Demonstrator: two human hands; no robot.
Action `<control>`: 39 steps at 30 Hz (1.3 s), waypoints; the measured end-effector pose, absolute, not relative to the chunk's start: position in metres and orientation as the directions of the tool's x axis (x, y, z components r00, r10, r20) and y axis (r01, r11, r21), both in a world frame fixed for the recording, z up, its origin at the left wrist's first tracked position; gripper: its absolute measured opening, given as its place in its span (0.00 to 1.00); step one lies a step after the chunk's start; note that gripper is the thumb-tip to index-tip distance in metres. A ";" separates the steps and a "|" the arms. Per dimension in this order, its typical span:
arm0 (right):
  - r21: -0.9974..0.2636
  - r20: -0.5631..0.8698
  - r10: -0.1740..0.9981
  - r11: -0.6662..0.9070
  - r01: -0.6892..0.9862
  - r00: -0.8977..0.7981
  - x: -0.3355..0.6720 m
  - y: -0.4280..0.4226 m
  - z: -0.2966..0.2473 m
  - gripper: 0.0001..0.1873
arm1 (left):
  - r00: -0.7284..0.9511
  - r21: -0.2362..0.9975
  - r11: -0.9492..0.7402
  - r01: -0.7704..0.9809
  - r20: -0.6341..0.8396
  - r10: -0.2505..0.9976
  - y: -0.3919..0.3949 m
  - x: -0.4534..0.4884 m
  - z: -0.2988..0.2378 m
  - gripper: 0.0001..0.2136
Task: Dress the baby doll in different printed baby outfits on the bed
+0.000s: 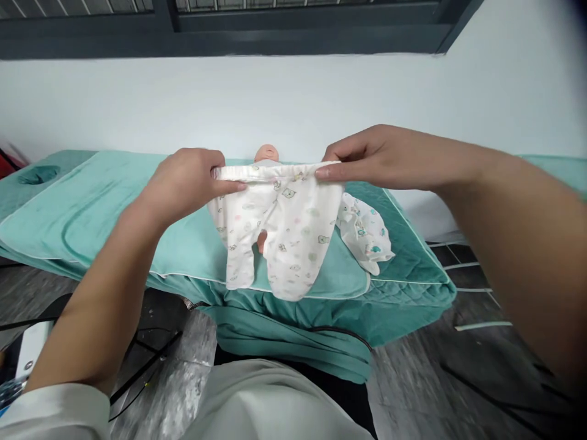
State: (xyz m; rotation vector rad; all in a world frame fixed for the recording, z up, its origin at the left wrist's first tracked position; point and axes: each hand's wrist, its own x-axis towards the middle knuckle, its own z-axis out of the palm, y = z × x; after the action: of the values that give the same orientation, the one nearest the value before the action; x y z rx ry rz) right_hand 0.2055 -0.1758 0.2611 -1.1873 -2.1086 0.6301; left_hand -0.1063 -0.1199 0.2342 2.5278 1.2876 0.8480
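Observation:
I hold up a pair of white baby trousers (279, 229) with small printed animals, stretched by the waistband. My left hand (190, 180) pinches the waistband's left end. My right hand (367, 157) pinches its right end. The two legs hang down over the teal bed. Behind the trousers lies a baby doll (266, 153); only the top of its head and a bit of a limb show. A second white printed garment (364, 232) lies on the bed to the right, under my right hand.
The teal padded bed (82, 208) runs from the left to the middle, with a face hole (39, 175) at its far left end. A white wall stands behind it. Dark cables cross the grey floor (413, 379) below.

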 end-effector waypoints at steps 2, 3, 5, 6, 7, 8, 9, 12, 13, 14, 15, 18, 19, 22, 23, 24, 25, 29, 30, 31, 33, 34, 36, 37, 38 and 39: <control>-0.693 0.257 0.885 0.449 0.564 -0.389 0.203 -0.173 0.252 0.22 | 0.420 0.430 -0.587 0.686 0.424 0.802 -0.113 -0.106 0.224 0.19; -0.718 0.252 0.886 0.440 0.539 -0.388 0.199 -0.172 0.247 0.23 | 0.392 0.488 -0.579 0.653 0.435 0.810 -0.112 -0.103 0.219 0.18; -0.788 0.318 0.880 0.452 0.418 -0.352 0.184 -0.169 0.238 0.24 | 0.336 0.640 -0.578 0.507 0.471 0.816 -0.115 -0.094 0.211 0.17; -0.821 0.354 0.873 0.462 0.336 -0.334 0.175 -0.167 0.234 0.23 | 0.315 0.703 -0.584 0.406 0.492 0.812 -0.118 -0.088 0.206 0.17; -0.847 0.390 0.865 0.472 0.244 -0.317 0.166 -0.164 0.230 0.23 | 0.301 0.747 -0.590 0.308 0.512 0.805 -0.121 -0.081 0.201 0.18; -0.863 0.424 0.856 0.481 0.156 -0.295 0.158 -0.160 0.227 0.22 | 0.300 0.774 -0.591 0.230 0.521 0.799 -0.124 -0.074 0.194 0.21; -0.868 0.452 0.851 0.488 0.087 -0.267 0.150 -0.155 0.224 0.22 | 0.309 0.793 -0.581 0.183 0.515 0.800 -0.127 -0.067 0.186 0.24; -0.855 0.510 0.845 0.519 0.015 -0.159 0.135 -0.131 0.213 0.19 | 0.310 0.863 -0.467 0.192 0.398 0.863 -0.129 -0.053 0.149 0.27; -0.846 0.526 0.841 0.532 0.016 -0.129 0.132 -0.121 0.207 0.18 | 0.272 0.891 -0.405 0.207 0.346 0.898 -0.126 -0.051 0.135 0.24; -0.839 0.537 0.835 0.543 0.023 -0.115 0.130 -0.109 0.200 0.16 | 0.228 0.918 -0.341 0.205 0.294 0.928 -0.121 -0.050 0.119 0.22; -0.832 0.547 0.828 0.554 0.034 -0.119 0.127 -0.097 0.192 0.16 | 0.170 0.943 -0.283 0.177 0.254 0.952 -0.114 -0.051 0.104 0.20; -0.796 0.560 0.798 0.593 0.120 -0.223 0.118 -0.063 0.161 0.19 | -0.048 0.987 -0.162 -0.020 0.161 0.986 -0.083 -0.057 0.062 0.17; -0.784 0.548 0.790 0.600 0.161 -0.274 0.115 -0.055 0.151 0.21 | -0.108 0.987 -0.131 -0.096 0.121 0.987 -0.070 -0.060 0.051 0.16; -0.798 0.408 0.839 0.519 0.306 -0.361 0.114 -0.040 0.120 0.26 | -0.152 0.979 -0.009 -0.202 -0.023 0.988 -0.031 -0.070 0.025 0.14; -0.815 0.314 0.871 0.451 0.363 -0.378 0.117 -0.037 0.111 0.28 | -0.138 0.977 0.038 -0.208 -0.067 0.988 -0.019 -0.075 0.019 0.14; -0.825 0.209 0.898 0.374 0.423 -0.388 0.123 -0.035 0.103 0.29 | -0.127 0.974 0.076 -0.214 -0.105 0.986 -0.010 -0.080 0.014 0.14; -0.824 0.107 0.913 0.303 0.479 -0.393 0.130 -0.031 0.095 0.29 | -0.128 0.972 0.099 -0.213 -0.128 0.983 -0.004 -0.085 0.011 0.15; -0.797 0.149 0.967 0.242 0.553 -0.208 0.171 0.012 0.067 0.23 | -0.123 0.996 0.073 -0.061 -0.080 0.989 -0.004 -0.095 0.016 0.22; -0.788 0.252 0.963 0.260 0.558 -0.092 0.182 0.031 0.060 0.19 | -0.070 0.998 0.067 -0.004 -0.067 0.995 -0.008 -0.092 0.021 0.23; -0.769 0.356 0.934 0.272 0.579 0.034 0.193 0.051 0.053 0.17 | -0.032 0.997 0.074 0.039 -0.072 0.997 -0.011 -0.085 0.027 0.25; -0.719 0.481 0.846 0.232 0.655 0.229 0.214 0.093 0.040 0.21 | 0.008 0.988 0.135 0.077 -0.136 0.991 -0.015 -0.064 0.038 0.27; -0.709 0.470 0.837 0.168 0.685 0.281 0.223 0.112 0.033 0.28 | 0.013 0.982 0.172 0.081 -0.174 0.985 -0.014 -0.051 0.041 0.28; -0.721 0.322 0.887 0.004 0.693 0.330 0.238 0.142 0.023 0.40 | 0.114 0.959 0.284 0.014 -0.284 0.952 -0.008 -0.026 0.040 0.26; -0.721 0.209 0.924 -0.074 0.689 0.319 0.244 0.152 0.019 0.44 | 0.192 0.938 0.344 -0.039 -0.331 0.924 -0.004 -0.015 0.037 0.25; -0.714 0.103 0.950 -0.136 0.687 0.296 0.249 0.160 0.017 0.46 | 0.261 0.915 0.394 -0.086 -0.361 0.895 0.001 -0.006 0.032 0.25; -0.702 0.021 0.965 -0.171 0.691 0.260 0.253 0.166 0.016 0.46 | 0.323 0.895 0.425 -0.131 -0.367 0.872 0.005 0.001 0.028 0.25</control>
State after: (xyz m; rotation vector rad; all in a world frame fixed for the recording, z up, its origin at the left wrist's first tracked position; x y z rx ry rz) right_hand 0.2533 0.1660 0.0161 -1.9357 -1.4966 0.5910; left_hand 0.0008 0.0053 0.0276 0.8926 1.0250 0.7881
